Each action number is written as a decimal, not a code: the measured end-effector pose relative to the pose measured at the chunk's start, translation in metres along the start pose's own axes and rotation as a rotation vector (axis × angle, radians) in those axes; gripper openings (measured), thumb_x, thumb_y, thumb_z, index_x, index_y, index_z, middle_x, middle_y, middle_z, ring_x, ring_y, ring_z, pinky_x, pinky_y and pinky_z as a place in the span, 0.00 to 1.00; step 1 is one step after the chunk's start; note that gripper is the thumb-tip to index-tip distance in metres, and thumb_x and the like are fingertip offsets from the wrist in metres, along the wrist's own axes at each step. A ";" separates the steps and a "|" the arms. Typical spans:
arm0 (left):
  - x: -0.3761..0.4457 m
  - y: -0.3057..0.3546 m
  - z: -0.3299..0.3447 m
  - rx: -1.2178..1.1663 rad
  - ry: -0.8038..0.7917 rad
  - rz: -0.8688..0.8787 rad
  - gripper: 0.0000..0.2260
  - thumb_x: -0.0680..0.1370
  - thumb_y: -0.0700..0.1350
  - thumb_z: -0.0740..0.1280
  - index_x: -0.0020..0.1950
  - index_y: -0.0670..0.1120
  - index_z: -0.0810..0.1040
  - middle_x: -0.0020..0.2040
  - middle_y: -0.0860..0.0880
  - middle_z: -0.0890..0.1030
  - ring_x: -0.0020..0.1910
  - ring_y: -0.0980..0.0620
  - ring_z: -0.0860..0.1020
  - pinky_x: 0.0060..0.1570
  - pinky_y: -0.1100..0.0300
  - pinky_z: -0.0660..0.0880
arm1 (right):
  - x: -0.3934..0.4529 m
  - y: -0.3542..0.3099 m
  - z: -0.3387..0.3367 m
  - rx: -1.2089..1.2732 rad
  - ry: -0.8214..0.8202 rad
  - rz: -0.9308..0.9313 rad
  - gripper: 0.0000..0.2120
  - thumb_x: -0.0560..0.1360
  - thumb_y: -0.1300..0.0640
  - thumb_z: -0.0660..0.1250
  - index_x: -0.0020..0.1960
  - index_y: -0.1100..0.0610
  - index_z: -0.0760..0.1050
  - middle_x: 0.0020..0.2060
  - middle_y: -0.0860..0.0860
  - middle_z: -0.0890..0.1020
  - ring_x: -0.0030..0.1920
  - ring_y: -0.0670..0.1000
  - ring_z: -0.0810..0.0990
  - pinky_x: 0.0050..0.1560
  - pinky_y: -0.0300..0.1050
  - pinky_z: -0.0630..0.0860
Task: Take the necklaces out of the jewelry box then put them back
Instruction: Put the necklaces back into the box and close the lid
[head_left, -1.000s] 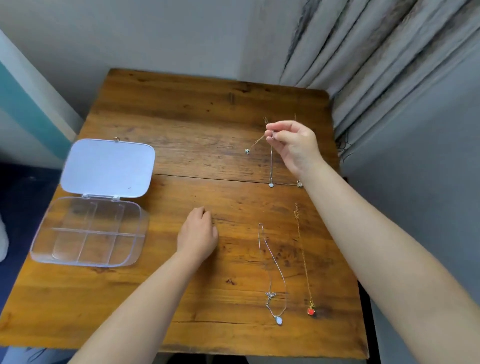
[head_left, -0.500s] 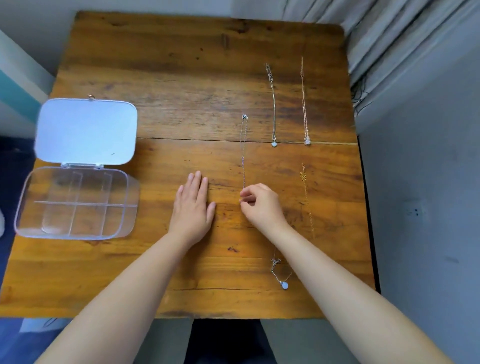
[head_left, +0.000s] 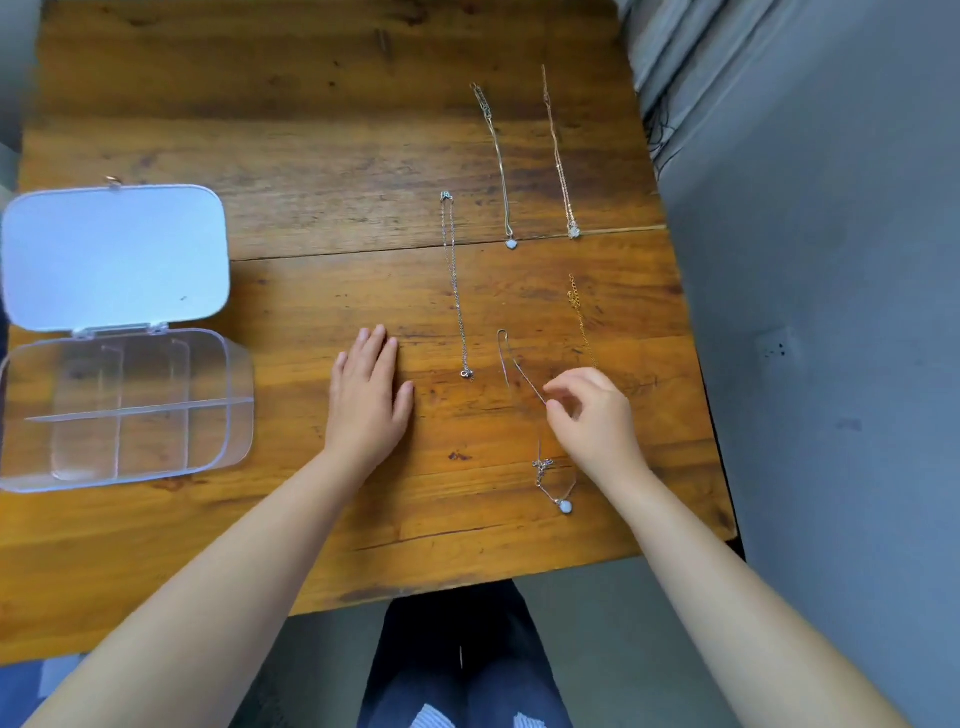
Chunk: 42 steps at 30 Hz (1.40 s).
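Observation:
The clear plastic jewelry box (head_left: 228, 415) stands open at the table's left edge, its compartments empty and its lid (head_left: 114, 254) laid back flat. Several necklaces lie stretched out on the right half of the table. One is a thin silver chain (head_left: 454, 283). Others are a silver one with a white heart (head_left: 501, 166), a rose-gold one (head_left: 560, 156) and a gold chain (head_left: 579, 317). The nearest is a silver one with a white pendant (head_left: 565, 505). My left hand (head_left: 369, 395) rests flat on the wood, holding nothing. My right hand (head_left: 592, 415) hovers over the white-pendant necklace, thumb and forefinger apart around its chain.
The wooden table (head_left: 322, 156) meets a grey wall and a curtain (head_left: 670, 57) on the right. My knees (head_left: 467, 670) show below the near edge. Bare wood lies between the box and the necklaces.
My right hand brought the thin silver chain down from the air, laid it on the table and let go. It then moved right, over the white-pendant necklace. My left hand stayed put.

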<state>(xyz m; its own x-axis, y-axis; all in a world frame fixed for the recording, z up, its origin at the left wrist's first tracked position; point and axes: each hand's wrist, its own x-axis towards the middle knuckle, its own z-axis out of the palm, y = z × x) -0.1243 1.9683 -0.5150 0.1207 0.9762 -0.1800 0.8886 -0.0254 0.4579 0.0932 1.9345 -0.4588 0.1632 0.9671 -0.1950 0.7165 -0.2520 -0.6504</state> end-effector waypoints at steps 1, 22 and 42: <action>-0.007 0.005 -0.001 -0.040 0.020 -0.003 0.23 0.75 0.42 0.65 0.69 0.38 0.65 0.73 0.38 0.64 0.73 0.40 0.59 0.71 0.44 0.55 | -0.009 0.013 -0.011 -0.031 0.030 0.025 0.09 0.70 0.69 0.64 0.48 0.65 0.79 0.49 0.60 0.80 0.43 0.51 0.75 0.47 0.38 0.69; -0.108 0.154 0.065 0.268 -0.009 0.083 0.13 0.53 0.34 0.81 0.30 0.40 0.79 0.26 0.44 0.76 0.24 0.45 0.76 0.13 0.64 0.65 | -0.058 0.098 -0.046 -0.363 -0.229 -0.339 0.05 0.69 0.73 0.62 0.40 0.70 0.77 0.39 0.65 0.79 0.42 0.63 0.77 0.36 0.55 0.78; -0.152 0.142 -0.109 -1.226 0.304 -0.552 0.08 0.75 0.29 0.63 0.52 0.38 0.73 0.39 0.45 0.77 0.37 0.52 0.77 0.32 0.73 0.79 | -0.016 -0.084 -0.101 0.650 -0.723 0.194 0.14 0.72 0.72 0.59 0.32 0.59 0.68 0.32 0.56 0.76 0.30 0.48 0.70 0.29 0.36 0.69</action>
<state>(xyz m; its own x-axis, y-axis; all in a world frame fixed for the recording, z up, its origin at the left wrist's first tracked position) -0.0643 1.8399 -0.3277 -0.3579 0.8101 -0.4644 -0.1843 0.4263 0.8856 0.0992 1.9430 -0.3271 -0.3699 0.7084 -0.6011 0.1745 -0.5825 -0.7939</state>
